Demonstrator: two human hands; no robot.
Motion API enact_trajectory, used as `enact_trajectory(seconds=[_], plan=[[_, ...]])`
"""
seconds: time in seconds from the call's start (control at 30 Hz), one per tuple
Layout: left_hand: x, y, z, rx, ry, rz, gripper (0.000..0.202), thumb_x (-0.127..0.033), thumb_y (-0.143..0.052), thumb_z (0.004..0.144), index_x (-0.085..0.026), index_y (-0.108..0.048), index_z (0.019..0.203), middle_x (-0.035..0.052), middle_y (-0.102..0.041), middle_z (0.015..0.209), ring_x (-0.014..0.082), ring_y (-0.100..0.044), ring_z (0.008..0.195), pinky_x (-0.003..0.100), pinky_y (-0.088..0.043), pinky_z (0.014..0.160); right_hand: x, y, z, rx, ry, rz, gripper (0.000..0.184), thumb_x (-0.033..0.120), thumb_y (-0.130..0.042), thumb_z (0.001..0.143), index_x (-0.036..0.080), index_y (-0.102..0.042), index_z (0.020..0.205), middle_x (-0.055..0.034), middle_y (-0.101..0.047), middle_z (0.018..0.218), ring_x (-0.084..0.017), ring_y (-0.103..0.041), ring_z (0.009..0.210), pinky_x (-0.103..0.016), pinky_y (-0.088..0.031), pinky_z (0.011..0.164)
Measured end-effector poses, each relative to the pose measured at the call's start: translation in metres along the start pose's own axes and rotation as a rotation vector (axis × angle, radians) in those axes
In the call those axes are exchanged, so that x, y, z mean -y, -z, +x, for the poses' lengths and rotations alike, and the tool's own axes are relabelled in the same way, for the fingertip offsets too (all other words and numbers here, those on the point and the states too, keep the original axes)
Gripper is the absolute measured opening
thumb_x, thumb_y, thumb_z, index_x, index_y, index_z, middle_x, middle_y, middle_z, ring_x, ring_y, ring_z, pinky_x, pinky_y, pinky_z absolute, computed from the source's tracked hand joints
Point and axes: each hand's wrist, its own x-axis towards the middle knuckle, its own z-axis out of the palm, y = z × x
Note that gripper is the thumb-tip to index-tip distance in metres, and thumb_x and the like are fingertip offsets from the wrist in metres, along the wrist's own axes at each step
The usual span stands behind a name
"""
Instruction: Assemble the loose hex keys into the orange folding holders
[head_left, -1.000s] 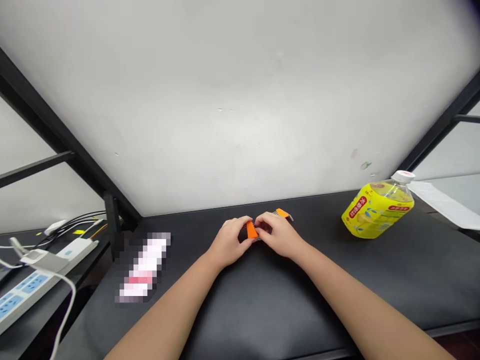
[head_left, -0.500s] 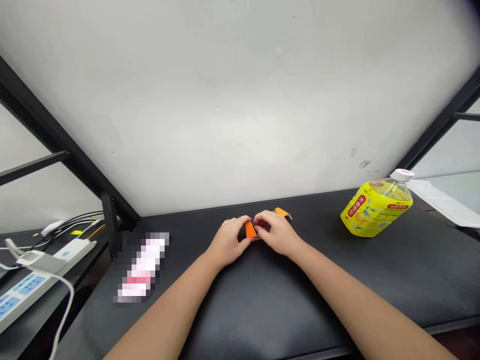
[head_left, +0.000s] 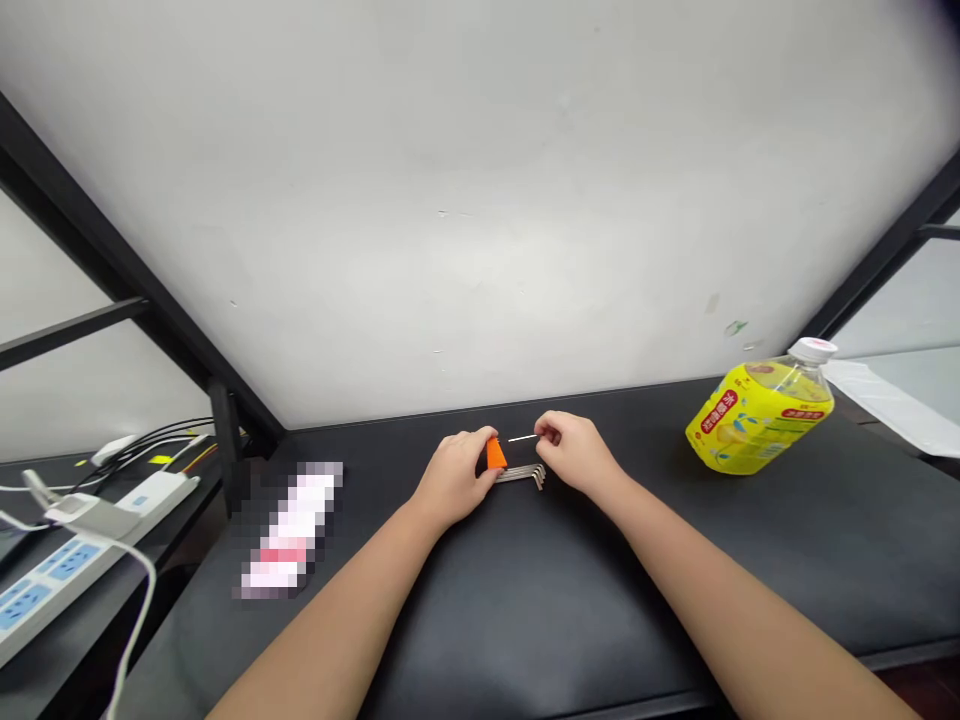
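An orange hex key holder (head_left: 496, 454) is gripped between the thumb and fingers of my left hand (head_left: 455, 478). Several L-shaped hex keys (head_left: 525, 473) stick out from its right side, bent ends toward me. Just right of the holder, my right hand (head_left: 571, 447) pinches a thin, straight-looking metal hex key (head_left: 523, 438). That key's left end points at the holder, with a small gap between them. Its other end is hidden in my fingers.
The black padded surface (head_left: 525, 600) lies under both hands. To the right stands a large yellow-labelled bottle (head_left: 761, 415). A blurred-out pinkish-white item (head_left: 296, 530) lies at the left. Beyond it are a white power strip (head_left: 82, 560) and cables. A white wall (head_left: 480, 250) rises behind.
My right hand has moved right, away from the holder, with a thin hex key now showing in its fingers. The second orange piece behind that hand no longer shows. My left hand keeps its grip.
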Motion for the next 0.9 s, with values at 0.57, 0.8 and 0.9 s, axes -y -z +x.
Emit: enact_trajectory(seconds=[0.57,0.8,0.9], plan=[[0.003,-0.005,0.0,-0.014,0.046,-0.059,0.048,-0.032,-0.073,0.087,-0.026,-0.057,0.132,0.0053,-0.069,0.111,0.025,-0.065,0.101,0.043,-0.053,0.096,0.0,0.005,-0.005,0.329,-0.037,-0.036,0.02,0.007,-0.054,0.082,0.02,-0.068,0.078,-0.0044,-0.072,0.082,-0.018,-0.06,0.075,-0.028,-0.04,0.066],[-0.003,-0.002,-0.001,-0.032,-0.038,-0.105,0.047,-0.031,-0.072,0.088,-0.027,-0.055,0.132,0.0053,-0.07,0.116,0.0241,-0.067,0.104,0.043,-0.051,0.102,0.002,0.0,-0.004,0.142,0.049,0.09,0.02,0.012,-0.053,0.084,0.021,-0.069,0.093,-0.0032,-0.07,0.094,-0.016,-0.062,0.082,-0.029,-0.047,0.076],[-0.006,-0.001,-0.001,-0.023,-0.057,-0.106,0.048,-0.029,-0.072,0.088,-0.026,-0.054,0.133,0.0052,-0.07,0.117,0.0237,-0.067,0.105,0.041,-0.051,0.101,0.004,-0.005,-0.006,0.117,0.105,0.209,0.017,0.018,-0.055,0.087,0.021,-0.067,0.099,-0.0033,-0.069,0.096,-0.016,-0.062,0.082,-0.029,-0.049,0.076]])
